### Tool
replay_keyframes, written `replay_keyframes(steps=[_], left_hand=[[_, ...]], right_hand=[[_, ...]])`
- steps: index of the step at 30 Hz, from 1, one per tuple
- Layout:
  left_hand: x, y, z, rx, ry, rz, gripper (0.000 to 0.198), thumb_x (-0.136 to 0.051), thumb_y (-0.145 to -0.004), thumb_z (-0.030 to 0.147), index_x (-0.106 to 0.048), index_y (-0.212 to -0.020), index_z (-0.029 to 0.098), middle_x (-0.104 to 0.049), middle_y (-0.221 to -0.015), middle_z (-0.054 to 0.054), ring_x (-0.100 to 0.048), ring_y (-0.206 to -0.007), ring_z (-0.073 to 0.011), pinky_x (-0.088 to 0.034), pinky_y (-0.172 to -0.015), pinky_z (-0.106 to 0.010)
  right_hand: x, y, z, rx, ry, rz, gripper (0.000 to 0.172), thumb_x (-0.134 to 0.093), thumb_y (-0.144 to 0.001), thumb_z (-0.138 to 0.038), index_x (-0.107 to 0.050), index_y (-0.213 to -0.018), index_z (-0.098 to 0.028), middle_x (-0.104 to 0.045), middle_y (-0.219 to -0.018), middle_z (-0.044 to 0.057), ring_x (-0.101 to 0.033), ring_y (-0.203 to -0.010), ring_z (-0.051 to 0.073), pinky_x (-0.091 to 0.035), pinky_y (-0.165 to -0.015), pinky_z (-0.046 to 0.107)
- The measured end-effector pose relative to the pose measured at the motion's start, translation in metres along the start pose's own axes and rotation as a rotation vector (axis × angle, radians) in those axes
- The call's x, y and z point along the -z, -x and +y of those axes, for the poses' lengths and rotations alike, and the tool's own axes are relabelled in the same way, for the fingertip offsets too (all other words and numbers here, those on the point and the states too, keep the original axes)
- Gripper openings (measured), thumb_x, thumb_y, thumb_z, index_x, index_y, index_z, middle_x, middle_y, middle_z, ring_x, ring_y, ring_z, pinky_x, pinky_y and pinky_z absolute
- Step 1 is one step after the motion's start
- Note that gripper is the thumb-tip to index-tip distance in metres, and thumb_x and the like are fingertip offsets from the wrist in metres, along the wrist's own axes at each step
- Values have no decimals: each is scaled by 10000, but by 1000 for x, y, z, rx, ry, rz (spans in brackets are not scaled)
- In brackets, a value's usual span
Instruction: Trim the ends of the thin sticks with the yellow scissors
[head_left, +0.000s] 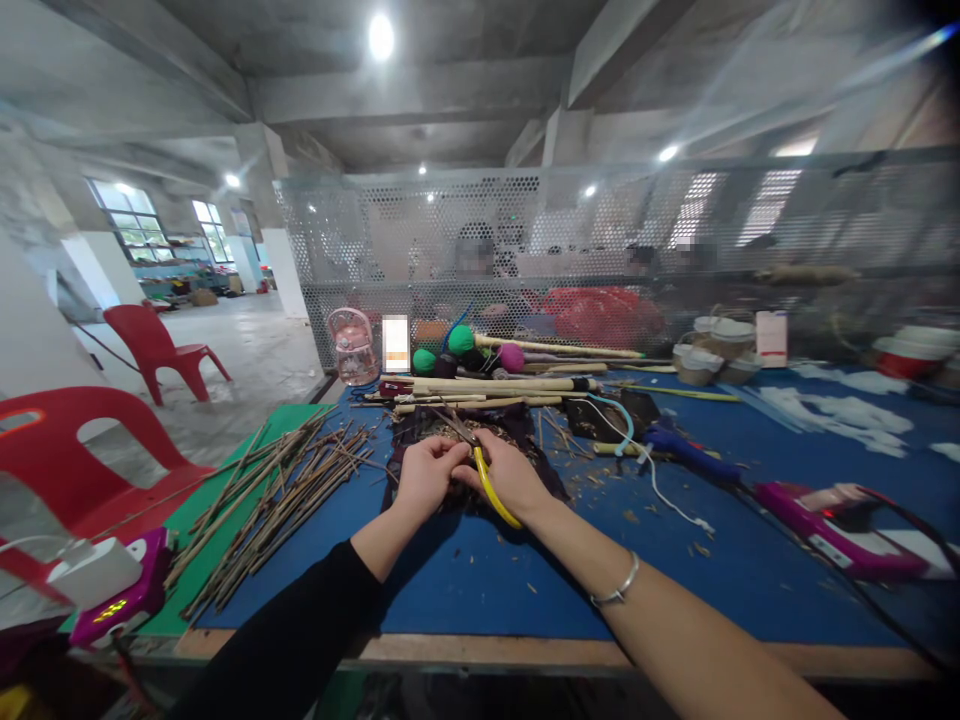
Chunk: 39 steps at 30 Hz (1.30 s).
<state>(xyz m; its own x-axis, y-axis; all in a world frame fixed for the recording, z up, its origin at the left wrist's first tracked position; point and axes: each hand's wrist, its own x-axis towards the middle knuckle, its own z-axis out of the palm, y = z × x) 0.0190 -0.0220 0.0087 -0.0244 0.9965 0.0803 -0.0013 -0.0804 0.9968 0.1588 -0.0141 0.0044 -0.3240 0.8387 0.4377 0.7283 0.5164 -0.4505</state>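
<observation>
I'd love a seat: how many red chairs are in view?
2. The near red chair, cut off by the picture's left edge, is left of the table; the far red chair stands farther back. More could be hidden behind the mesh screen.

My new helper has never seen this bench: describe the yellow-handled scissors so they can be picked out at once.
Start at the big blue tabletop; near its middle, the person's left hand and right hand are close together. The right hand holds the scissors, dark blades pointing away from the person. Their curved, bright yellow handle sets them apart from the straight brown sticks to the left.
</observation>
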Motion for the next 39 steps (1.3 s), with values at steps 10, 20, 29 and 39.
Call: replay_keyframes(steps=[10, 20, 29, 39], left_hand=[[4, -3, -2, -18, -87, 28, 313, -613, -654, 421, -652, -739, 122, -581, -556, -3, -423, -395, -61, -328, -351, -173], [3, -4, -3, -14, 52, -55, 317, -599, -672, 421, -609, -656, 104, -598, -547, -15, -435, -385, -61, -330, -362, -174], [4, -5, -5, -28, -15, -63, 348, -582, -677, 460, -615, -665, 114, -587, -551, -6, -386, -362, -47, -313, -348, -175], [5, -6, -5, -4, -39, -32, 296, -592, -671, 414, -626, -736, 127, -621, -637, -19, -443, -414, -60, -339, -354, -167]], right_hand=[[1, 0, 6, -93, 40, -53, 369, -502, -770, -513, -551, -983, -215, -632, -687, 40, -595, -620, 180, -358, -552, 230], [-2, -1, 2, 26, 44, -9, 522, -631, -685, -463, -456, -1091, -185, -559, -976, 81, -521, -934, 200, -379, -760, 293], [7, 0, -4, -27, -13, -46, 384, -609, -698, -483, -515, -965, -223, -614, -872, 27, -575, -765, 158, -369, -628, 233], [5, -1, 4, -69, 40, -46, 410, -559, -723, -516, -558, -1011, -224, -657, -767, 51, -620, -713, 196, -378, -593, 235]])
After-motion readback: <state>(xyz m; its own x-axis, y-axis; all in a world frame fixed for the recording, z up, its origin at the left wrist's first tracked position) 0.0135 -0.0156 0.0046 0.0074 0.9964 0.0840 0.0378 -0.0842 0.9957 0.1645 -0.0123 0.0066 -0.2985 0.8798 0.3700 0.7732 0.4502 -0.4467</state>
